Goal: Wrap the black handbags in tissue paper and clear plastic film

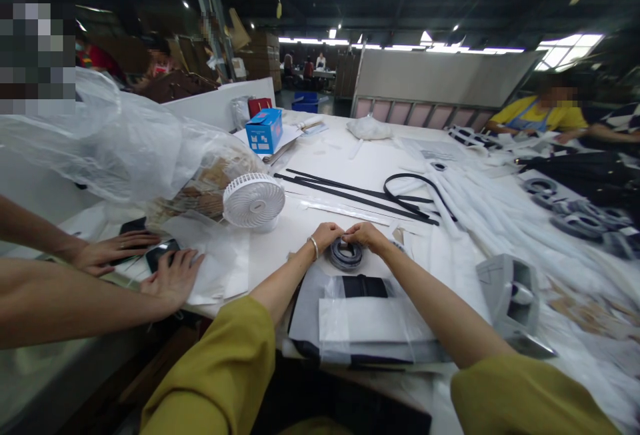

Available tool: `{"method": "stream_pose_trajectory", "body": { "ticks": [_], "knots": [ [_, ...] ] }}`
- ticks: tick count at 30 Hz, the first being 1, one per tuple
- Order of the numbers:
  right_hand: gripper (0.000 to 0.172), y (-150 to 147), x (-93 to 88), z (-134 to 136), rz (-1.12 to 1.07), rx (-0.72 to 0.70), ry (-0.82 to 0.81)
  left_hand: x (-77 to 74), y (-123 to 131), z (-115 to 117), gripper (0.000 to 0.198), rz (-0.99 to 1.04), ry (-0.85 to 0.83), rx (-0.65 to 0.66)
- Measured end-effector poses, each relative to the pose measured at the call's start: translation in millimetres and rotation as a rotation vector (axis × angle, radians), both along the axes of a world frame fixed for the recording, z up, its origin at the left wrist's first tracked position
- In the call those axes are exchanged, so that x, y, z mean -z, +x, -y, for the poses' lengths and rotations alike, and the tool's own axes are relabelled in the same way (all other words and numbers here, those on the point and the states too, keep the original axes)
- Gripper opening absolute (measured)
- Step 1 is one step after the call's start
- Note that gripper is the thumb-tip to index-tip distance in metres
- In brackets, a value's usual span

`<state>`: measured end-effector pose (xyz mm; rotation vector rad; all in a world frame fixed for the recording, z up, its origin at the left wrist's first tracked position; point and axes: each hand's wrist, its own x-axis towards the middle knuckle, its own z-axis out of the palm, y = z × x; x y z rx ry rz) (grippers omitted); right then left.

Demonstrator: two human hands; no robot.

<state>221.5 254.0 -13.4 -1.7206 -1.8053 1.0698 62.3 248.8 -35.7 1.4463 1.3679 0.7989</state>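
Note:
My left hand [327, 234] and my right hand [367, 234] meet at the far edge of a dark grey coiled strap roll [345, 255] on the white table [350, 162]. Both hands have their fingers curled and pinch the roll's top rim. A bracelet sits on my left wrist. Just in front of the roll lies a clear plastic bag [370, 322] with dark folded material and a white sheet inside.
Another person's two hands [150, 265] rest flat on white paper and a dark phone at the left. A small white fan [253, 202], a big clear plastic bag [125, 142], a blue box [264, 130], long black strips [360, 194], white wrapped tubes [480, 208] and a grey tool [513, 292] lie around.

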Motion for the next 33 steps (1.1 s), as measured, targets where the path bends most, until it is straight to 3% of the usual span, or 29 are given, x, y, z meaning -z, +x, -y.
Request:
{"method": "stream_pose_trajectory", "body": {
  "ticks": [9,13,17,26,33],
  "knots": [
    [0.008,0.9,-9.0,0.6,-0.063,0.018,-0.120,3.0,-11.8,4.9,0.029,0.008,0.141,0.149],
    [0.007,2.1,-10.8,1.6,-0.064,0.006,-0.148,-3.9,-17.5,11.1,0.036,-0.074,0.245,0.268],
    [0.006,2.2,-9.2,0.8,-0.046,-0.001,-0.148,-9.0,-16.1,19.5,0.046,-0.216,0.368,0.259],
    [0.006,-0.6,-7.8,1.5,-0.011,0.007,-0.141,-14.0,-17.2,25.9,0.015,-0.463,0.452,0.270],
    [0.013,-1.4,-18.4,0.8,0.097,-0.032,-0.152,-17.0,-17.6,25.2,0.022,-0.549,0.464,0.303]
  ]
}}
